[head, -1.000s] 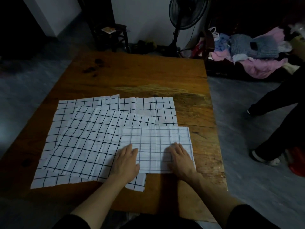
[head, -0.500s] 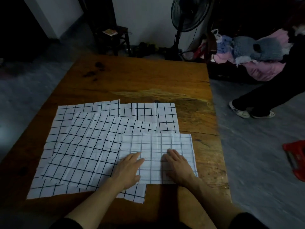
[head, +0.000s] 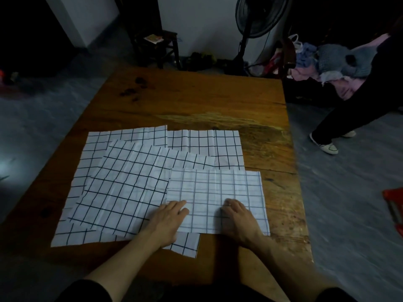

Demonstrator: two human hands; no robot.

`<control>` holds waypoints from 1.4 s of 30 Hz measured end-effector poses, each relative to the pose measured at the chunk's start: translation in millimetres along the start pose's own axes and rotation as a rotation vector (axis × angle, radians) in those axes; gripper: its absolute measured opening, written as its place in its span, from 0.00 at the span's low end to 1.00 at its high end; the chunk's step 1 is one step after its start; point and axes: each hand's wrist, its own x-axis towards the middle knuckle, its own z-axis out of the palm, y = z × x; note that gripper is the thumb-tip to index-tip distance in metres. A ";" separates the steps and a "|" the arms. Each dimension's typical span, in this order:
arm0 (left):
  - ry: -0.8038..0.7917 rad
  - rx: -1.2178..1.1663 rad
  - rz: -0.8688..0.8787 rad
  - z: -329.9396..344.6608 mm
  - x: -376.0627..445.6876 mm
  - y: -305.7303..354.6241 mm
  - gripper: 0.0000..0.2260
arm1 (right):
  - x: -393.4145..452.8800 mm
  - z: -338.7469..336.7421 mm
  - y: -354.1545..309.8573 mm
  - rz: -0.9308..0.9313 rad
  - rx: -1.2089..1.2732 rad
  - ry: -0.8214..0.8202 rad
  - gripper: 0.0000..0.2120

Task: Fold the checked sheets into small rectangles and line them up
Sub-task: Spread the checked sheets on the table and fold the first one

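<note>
Several white sheets with black checks lie overlapping on the wooden table (head: pixel 196 101). A folded sheet with fainter lines (head: pixel 218 192) lies on top at the near right. A large skewed sheet (head: pixel 130 182) spreads to its left, and another sheet (head: pixel 205 144) lies behind. My left hand (head: pixel 168 221) rests flat on the folded sheet's near left corner. My right hand (head: pixel 239 219) rests on its near middle, fingers bent at the tips against the cloth.
A person in dark clothes (head: pixel 357 101) stands on the grey floor to the right of the table. A standing fan (head: pixel 255 20), a small stool (head: pixel 157 44) and a heap of clothes (head: pixel 322 64) are behind the table. A red object (head: pixel 394 205) lies at right.
My hands slid slightly toward me along the folded sheet, and my right fingers bent. The person at right stepped further back and right.
</note>
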 end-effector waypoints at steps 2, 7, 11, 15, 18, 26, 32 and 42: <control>-0.016 0.057 -0.017 2.1 2.0 1.8 0.38 | -0.5 -1.2 0.0 0.029 -0.011 -0.033 0.37; -0.038 0.145 -0.045 0.9 5.2 4.7 0.40 | -2.3 -3.6 -1.3 0.065 -0.013 -0.066 0.38; 0.053 0.077 -0.091 3.9 -1.6 3.8 0.28 | -2.6 -6.7 -4.4 0.094 -0.005 -0.094 0.39; 0.248 -0.058 -0.067 -2.6 -5.9 -3.2 0.15 | -0.7 -17.0 -6.6 0.064 0.063 -0.092 0.36; 0.360 -0.134 -0.061 -24.3 -4.7 -4.3 0.13 | -1.8 -30.6 -15.8 0.055 0.168 -0.010 0.34; 0.560 -0.252 0.054 -113.2 8.0 22.5 0.06 | 6.4 -91.5 -54.5 -0.113 0.152 0.186 0.30; 0.651 -0.403 0.172 -168.1 8.2 42.0 0.08 | 6.2 -142.4 -62.8 -0.128 0.136 0.419 0.05; 0.572 -0.436 0.060 -164.9 25.9 -9.4 0.06 | -20.4 -203.9 -32.9 -0.121 0.294 0.661 0.16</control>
